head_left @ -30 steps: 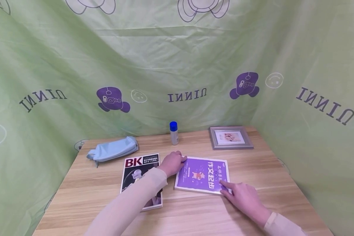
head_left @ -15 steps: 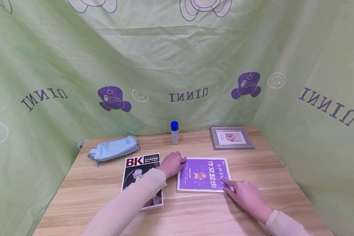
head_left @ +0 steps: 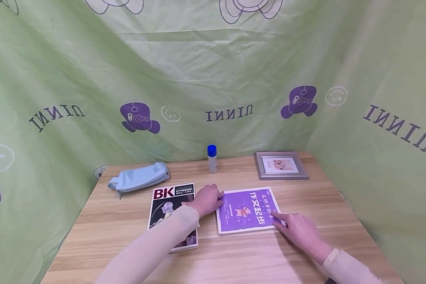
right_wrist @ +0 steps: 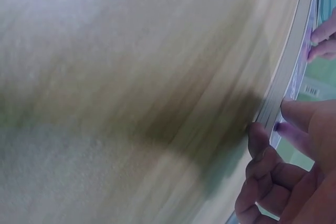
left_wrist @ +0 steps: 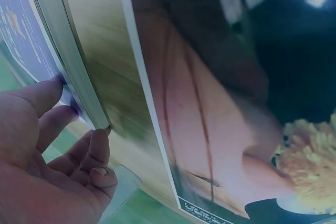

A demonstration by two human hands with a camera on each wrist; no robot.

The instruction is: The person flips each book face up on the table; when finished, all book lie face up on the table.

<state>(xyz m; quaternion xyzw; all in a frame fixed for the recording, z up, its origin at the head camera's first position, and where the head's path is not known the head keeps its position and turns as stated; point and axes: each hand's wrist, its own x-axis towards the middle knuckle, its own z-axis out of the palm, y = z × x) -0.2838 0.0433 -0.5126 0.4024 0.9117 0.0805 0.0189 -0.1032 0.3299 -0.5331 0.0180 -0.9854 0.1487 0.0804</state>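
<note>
A purple-covered book lies on the wooden table, its printed title turned sideways. My left hand grips its far left corner. In the left wrist view the left hand has two fingertips on the cover and other fingers curled against the page edge. At the near right corner my right hand pinches the book, with a finger and thumb over the cover. The right wrist view shows the right hand with curled fingers touching the book's side. Under my left forearm is a BK magazine, partly hidden.
A light blue pencil case lies at the back left. Behind the book stands a small bottle with a blue cap. A silver picture frame lies at the back right. Green printed cloth hangs around the table.
Between my hands the book has turned counterclockwise on the table, and its right side has shifted slightly right. Both hands keep their hold. The head view has drifted a little.
</note>
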